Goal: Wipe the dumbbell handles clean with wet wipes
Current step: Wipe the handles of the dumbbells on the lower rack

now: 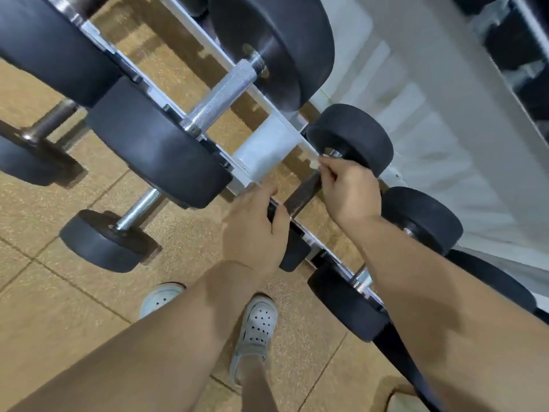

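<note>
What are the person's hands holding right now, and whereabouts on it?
The left hand grips the small dumbbell by its near head. The right hand pinches what looks like a white wipe against the bar, close to the far head.

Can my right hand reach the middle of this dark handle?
Probably yes: the right hand, pinching the wipe, is on the dark handle, whose middle lies bare up to the left hand.

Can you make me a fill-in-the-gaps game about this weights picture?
The right hand pinches a white ____ against the dark handle.
The left hand grips the near head of the same ____.
The shoes have small ____ on top.
Missing words: wipe; dumbbell; holes.
</note>
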A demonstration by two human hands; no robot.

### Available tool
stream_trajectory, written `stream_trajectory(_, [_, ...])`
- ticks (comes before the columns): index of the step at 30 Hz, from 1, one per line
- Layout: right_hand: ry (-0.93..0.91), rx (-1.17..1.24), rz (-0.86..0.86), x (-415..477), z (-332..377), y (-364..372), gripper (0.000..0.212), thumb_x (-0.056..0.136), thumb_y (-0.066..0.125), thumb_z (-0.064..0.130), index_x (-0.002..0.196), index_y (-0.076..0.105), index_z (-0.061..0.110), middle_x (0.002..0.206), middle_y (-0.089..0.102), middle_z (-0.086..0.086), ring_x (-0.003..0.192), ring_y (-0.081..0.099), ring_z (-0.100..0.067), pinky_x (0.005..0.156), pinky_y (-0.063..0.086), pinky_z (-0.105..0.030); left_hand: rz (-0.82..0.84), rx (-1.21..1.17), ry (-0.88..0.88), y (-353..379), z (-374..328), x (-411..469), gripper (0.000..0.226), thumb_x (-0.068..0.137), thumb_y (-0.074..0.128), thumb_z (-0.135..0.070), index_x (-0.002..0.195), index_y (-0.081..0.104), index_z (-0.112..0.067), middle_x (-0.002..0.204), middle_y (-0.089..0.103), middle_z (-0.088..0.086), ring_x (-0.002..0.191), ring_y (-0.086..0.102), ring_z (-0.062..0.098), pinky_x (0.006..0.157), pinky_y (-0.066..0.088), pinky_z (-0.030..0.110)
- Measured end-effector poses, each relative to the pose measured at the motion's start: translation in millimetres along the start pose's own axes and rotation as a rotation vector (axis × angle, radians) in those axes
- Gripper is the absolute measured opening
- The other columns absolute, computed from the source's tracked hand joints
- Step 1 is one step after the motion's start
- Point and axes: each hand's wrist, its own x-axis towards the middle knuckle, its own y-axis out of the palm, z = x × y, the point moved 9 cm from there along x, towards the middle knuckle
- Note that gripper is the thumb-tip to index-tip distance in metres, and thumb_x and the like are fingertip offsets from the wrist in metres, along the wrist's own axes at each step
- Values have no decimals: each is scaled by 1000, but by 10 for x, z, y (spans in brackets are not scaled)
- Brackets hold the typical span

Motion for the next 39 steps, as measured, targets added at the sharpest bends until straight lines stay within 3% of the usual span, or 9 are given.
stream_trajectory(6, [-220,-120,357,-248,342,421,27,100,48,32,113,72,29,105,75,2,95,69,-24,79,57,-41,24,-21,-117,39,182,-92,70,92,53,-49,151,37,-15,151,44,7,139,37,28,117,31,48])
stream_trajectory(9, [-94,-260,205,-7,201,167,24,99,49,25,103,72,27,94,75,1,84,67,-25,72,57,-37,36,-48,-103,22,187,-135,82,93,61,-49,158,24,-16,158,37,6,145,28,25,122,25,43])
stream_trajectory(13, [106,-46,82,-28,54,-10,26,101,53,26,115,73,32,102,75,5,89,68,-20,81,55,-32,58,-24,-93,23,186,-165,94,89,65,-55,159,17,-16,160,33,6,146,25,23,122,23,38])
stream_trajectory(18, [-270,-67,592,-295,459,477,22,96,59,26,110,75,31,106,74,10,96,67,-12,85,55,-36,33,-125,-170,-10,239,-164,105,78,78,-53,160,20,-20,152,42,4,141,34,22,118,33,44])
stream_trajectory(21, [-133,-282,350,6,243,248,24,97,53,22,106,74,30,97,75,6,85,67,-21,75,58,-39,28,-141,-168,-21,243,-162,106,77,79,-53,159,20,-23,150,43,2,140,35,20,118,34,45])
stream_trajectory(24, [42,-239,123,63,70,31,26,101,48,28,104,73,28,90,74,2,79,67,-25,71,59,-40,29,-154,-168,-21,236,-166,105,78,79,-54,160,20,-24,152,41,0,142,32,18,120,32,43])
stream_trajectory(30, [-252,-132,473,-274,380,444,23,97,52,20,106,73,19,101,75,-2,93,70,-24,81,58,-42,37,-269,-248,-5,343,-129,103,64,75,-67,153,31,-38,139,55,-8,131,51,16,107,48,44])
stream_trajectory(35, [-154,12,104,48,45,68,23,99,60,21,116,75,23,108,74,-2,97,68,-21,86,51,-27,44,-151,-254,-14,252,-68,86,77,65,-53,153,31,-29,142,53,-1,131,51,23,107,48,48])
stream_trajectory(39, [-138,292,197,-319,-4,291,26,95,66,16,118,74,25,96,73,0,88,66,-15,84,54,-32,-7,-25,-173,17,-3,-63,63,99,50,-29,156,29,-17,145,48,6,135,42,26,112,37,41])
